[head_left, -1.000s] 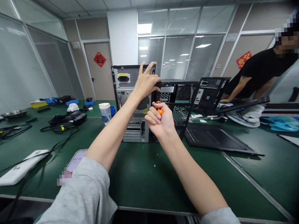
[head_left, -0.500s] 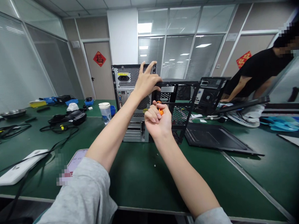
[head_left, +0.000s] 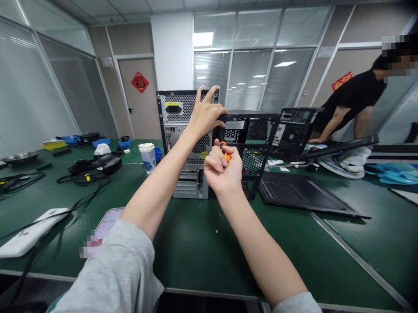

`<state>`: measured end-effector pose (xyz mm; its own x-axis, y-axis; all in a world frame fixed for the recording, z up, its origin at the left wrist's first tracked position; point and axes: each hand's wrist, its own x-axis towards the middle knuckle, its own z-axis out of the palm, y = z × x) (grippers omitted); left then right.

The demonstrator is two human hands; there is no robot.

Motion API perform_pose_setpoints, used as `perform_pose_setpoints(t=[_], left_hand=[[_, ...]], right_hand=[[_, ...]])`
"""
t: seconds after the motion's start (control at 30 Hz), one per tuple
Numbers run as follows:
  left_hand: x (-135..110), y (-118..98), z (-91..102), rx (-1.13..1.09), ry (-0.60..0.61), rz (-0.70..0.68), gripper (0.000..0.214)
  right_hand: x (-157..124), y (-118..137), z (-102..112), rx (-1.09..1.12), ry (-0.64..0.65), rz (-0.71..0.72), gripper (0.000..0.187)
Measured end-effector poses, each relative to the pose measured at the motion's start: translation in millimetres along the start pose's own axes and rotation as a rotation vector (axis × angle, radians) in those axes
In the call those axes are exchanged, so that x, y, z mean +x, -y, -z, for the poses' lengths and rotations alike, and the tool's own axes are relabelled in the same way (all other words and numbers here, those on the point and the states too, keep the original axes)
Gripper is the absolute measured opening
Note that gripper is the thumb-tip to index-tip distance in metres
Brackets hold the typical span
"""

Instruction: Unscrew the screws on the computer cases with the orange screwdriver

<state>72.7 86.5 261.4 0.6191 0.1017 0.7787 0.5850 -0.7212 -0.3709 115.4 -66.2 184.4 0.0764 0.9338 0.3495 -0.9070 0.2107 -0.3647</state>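
Clamping an orange-handled tool [head_left: 228, 158] tight in the right grip [head_left: 223, 165], with curled fingers, working end too dark to make out! Spreading the left grip [head_left: 208, 113] wide, fingers apart, over the top edge of the computer case [head_left: 179, 130], up at 10 o'clock from the right grip. Tight quarters at 3 o'clock, just beside a black mesh frame [head_left: 254, 162]. Far roomier at 6 o'clock, over a stretch of green worktop [head_left: 200, 250] running down to the front edge, with two white specks on it. Out to 4 o'clock, past a flat black panel [head_left: 311, 195] lying across a worktop seam. On to the writing! At 10 o'clock, farther off, a bold 福 on a red diamond sign [head_left: 139, 82]. At 2 o'clock, another red sign [head_left: 341, 81], partly behind a person in black [head_left: 354, 90]. At 8 o'clock, what looks like 00 03 on a phone [head_left: 109, 222]. Back to the case, for a yellow label [head_left: 173, 103], too small to read.
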Motion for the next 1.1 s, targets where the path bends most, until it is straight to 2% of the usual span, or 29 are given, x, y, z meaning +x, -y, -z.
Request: perform_pose_setpoints(t=[0.2,0.4,0.57,0.73,0.93,1.1], left_hand=[[0.5,-2.0,2.5,-0.014,0.027,0.027,0.019],[0.7,-2.7,2.7,-0.021,0.020,0.031,0.018],[0.9,-4.8,6.1,-0.002,0.070,0.052,0.021],[1.3,-6.3,8.6,0.012,0.087,0.054,0.022],[1.1,-2.9,3.0,0.007,0.046,0.027,0.020],[0.6,-0.6,0.1,0.003,0.015,0.007,0.018]], right_hand=[[-2.4,11.0,-3.0,-0.093,0.042,-0.111,0.018],[-7.1,25.0,-6.3,-0.222,-0.047,-0.287,0.029],[-10.6,28.3,-9.1,-0.384,-0.162,-0.230,0.028],[-10.7,27.5,-6.9,-0.481,-0.188,-0.271,0.023],[-12.1,29.9,-5.8,-0.503,-0.192,-0.301,0.024],[-13.5,29.9,-7.8,-0.533,-0.233,-0.270,0.027]])
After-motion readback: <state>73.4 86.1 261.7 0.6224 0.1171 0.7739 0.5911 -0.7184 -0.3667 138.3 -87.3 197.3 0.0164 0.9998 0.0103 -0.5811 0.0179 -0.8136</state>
